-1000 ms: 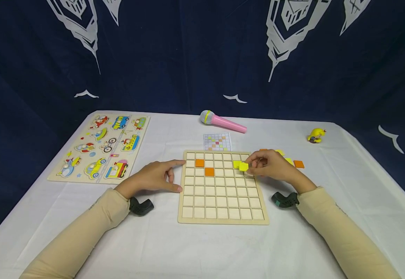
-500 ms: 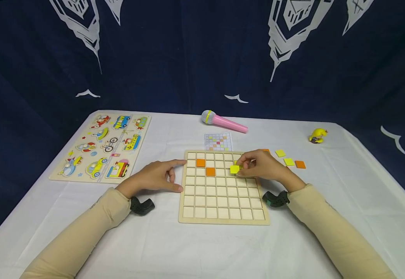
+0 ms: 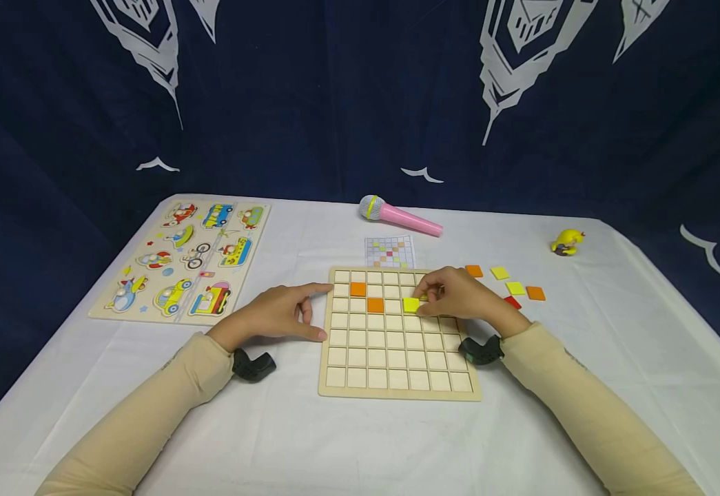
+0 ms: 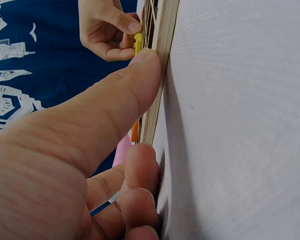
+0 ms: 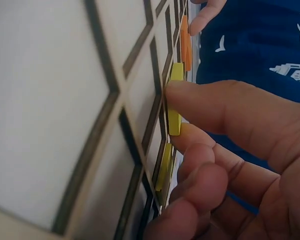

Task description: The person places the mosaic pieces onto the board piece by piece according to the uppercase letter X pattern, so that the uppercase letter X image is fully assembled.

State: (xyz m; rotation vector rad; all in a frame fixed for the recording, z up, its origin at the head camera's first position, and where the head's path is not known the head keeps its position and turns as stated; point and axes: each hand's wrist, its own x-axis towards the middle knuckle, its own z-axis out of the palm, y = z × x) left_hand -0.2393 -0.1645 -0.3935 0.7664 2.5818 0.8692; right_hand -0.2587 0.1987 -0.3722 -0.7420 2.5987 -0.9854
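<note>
We pinch a yellow tile between the thumb and fingers of our right hand, holding it low over the grid board, in the third row, two cells right of the lower orange tile. In the right wrist view the tile sits tilted against the grid, not yet flat in a cell, with another yellow tile lying in a cell just beside it. Our left hand rests on the table at the board's left edge, thumb and forefinger spread and touching the rim. A second orange tile sits one row above. Loose tiles lie right of the board; a pattern card lies behind it.
</note>
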